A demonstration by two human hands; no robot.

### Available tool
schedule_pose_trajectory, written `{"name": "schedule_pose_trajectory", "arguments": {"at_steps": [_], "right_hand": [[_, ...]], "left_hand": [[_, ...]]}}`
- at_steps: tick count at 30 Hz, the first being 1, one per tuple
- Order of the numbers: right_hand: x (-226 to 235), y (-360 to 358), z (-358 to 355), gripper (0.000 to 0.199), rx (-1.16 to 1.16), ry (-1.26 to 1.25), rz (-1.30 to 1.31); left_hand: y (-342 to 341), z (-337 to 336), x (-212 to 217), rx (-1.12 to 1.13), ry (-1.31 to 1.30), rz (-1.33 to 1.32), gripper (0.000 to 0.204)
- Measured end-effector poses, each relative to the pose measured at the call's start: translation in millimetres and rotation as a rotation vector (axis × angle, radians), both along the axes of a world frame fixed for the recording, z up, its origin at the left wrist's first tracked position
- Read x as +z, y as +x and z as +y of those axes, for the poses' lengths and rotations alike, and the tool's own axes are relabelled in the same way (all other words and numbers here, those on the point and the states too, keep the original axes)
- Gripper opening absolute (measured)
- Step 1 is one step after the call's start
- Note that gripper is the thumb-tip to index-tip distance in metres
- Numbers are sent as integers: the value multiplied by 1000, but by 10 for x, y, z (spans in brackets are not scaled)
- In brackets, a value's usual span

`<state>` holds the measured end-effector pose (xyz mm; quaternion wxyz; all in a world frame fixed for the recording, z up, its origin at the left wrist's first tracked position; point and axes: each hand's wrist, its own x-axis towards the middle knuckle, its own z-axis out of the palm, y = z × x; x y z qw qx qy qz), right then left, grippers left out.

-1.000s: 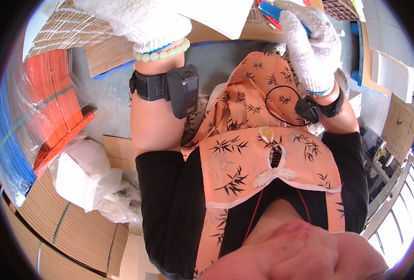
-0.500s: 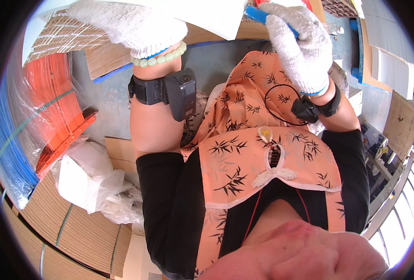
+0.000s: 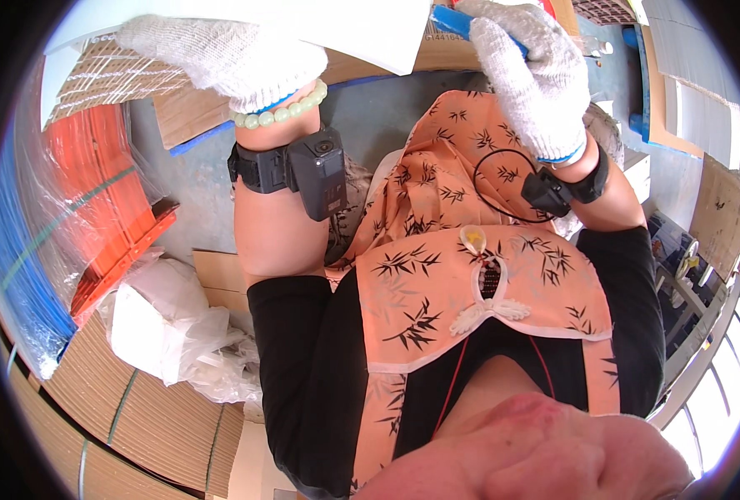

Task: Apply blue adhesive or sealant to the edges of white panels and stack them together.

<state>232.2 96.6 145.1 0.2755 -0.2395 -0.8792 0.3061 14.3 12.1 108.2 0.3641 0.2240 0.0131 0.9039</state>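
My left hand point(image 3: 220, 62), in a white knitted glove, lies with its fingers stretched out to the left, at the edge of a bright white sheet point(image 3: 370, 33). Its thumb is not clearly visible. Beneath and beside it is a stack of corrugated cardboard point(image 3: 107, 83). My right hand point(image 3: 541, 83), gloved alike, is closed around a flat blue bar-like tool point(image 3: 452, 22), whose end sticks out to the left near the sheet's right corner. The rest of the tool is hidden in the glove, so its exact kind does not show.
On the left stand orange point(image 3: 103, 183) and blue point(image 3: 32, 275) sheets wrapped in clear film. Crumpled plastic point(image 3: 170, 325) lies below them, above strapped cardboard stacks point(image 3: 162, 417). A printed brown carton point(image 3: 437, 54) is beyond my apron. More pale boards point(image 3: 695, 50) stand at the right.
Both hands have shifted slightly left, and the blue tool has moved a little left and up with my right hand. Its grip looks the same.
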Motion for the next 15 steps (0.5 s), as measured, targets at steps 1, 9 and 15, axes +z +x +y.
{"name": "schedule_pose_trajectory", "arguments": {"at_steps": [1,9,15], "right_hand": [[-32,5,8,21,-5,1,-1],[0,-8,2,22,57,-40,30],[-126,-30,33,21,112,34,148]], "left_hand": [[-7,12,-2,-3,1,-2,82],[-24,-24,25,1,-6,8,82],[-30,-59,58,15,-15,17,82]]}}
